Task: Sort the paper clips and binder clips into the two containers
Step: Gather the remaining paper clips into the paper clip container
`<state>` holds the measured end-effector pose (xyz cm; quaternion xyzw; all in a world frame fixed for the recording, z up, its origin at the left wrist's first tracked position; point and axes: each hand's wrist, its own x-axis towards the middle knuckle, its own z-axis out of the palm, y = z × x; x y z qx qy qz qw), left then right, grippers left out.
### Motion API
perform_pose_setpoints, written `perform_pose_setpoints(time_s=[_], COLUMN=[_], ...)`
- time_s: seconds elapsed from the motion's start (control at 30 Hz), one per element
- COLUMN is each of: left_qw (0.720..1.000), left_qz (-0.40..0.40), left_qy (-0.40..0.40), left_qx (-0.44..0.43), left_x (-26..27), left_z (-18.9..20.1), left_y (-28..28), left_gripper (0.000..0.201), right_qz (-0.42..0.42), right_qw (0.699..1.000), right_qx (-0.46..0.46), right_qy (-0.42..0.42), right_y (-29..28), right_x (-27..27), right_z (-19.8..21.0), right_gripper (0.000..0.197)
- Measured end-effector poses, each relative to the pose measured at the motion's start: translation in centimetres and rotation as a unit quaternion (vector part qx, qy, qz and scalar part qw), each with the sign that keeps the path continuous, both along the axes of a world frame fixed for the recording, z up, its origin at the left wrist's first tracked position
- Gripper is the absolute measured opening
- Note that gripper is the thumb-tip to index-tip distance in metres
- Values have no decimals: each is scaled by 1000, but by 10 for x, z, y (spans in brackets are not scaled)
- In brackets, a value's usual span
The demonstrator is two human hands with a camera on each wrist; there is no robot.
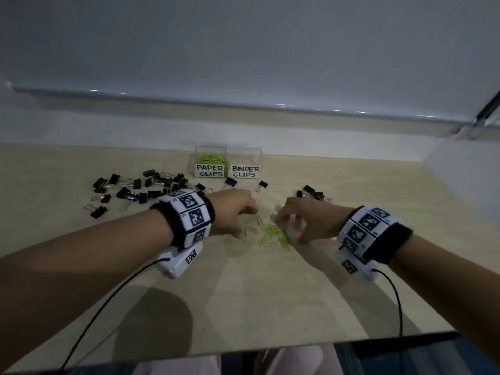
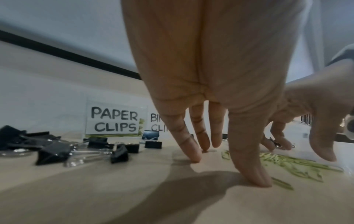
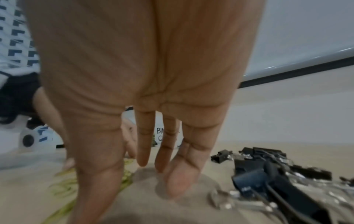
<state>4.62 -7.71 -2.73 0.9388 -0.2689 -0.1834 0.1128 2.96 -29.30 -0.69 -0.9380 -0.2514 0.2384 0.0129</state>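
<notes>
both hands point(image 1: 235, 209) point(image 1: 303, 220) spread, fingertips down, holding nothing, flanking green paper clips point(image 1: 270, 234) near centre, containers point(image 1: 228, 165) far; risk: thin flat clips slipping or tangling, stray binder clips point(image 1: 135, 190) swept along.

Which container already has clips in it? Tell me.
The PAPER CLIPS container, the left of the two clear boxes, holds green paper clips. The BINDER CLIPS container beside it looks empty.

Paper clips point(image 1: 270, 234) between hands (binder clips point(image 1: 140, 189) left)
</notes>
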Motion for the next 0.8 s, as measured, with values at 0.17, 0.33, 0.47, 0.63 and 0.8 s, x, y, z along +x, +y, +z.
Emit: perform_pose_setpoints(time_s=[0.17, 0.33, 0.47, 0.63, 0.8], left_qw=[997, 993, 992, 992, 990], left_qz=[41, 77, 89, 111, 125], left_qy=[9, 12, 14, 2, 22], left_qx=[-59, -92, -89, -68, -67], left_x=[-7, -20, -30, -37, -33], left_z=[-1, -7, -6, -7, -6], left_y=[-14, -25, -29, -36, -35], left_gripper=[45, 24, 29, 43, 28], right_qz=[14, -8, -16, -49, -71], right_qw=[998, 994, 991, 990, 986], right_qx=[52, 102, 124, 132, 146], right_qy=[-26, -37, -45, -28, -24], right_y=[7, 18, 19, 18, 14], right_x=[-5, -4, -2, 0, 3], right_z=[-6, -13, -17, -22, -26], right_gripper=[57, 38, 27, 19, 18])
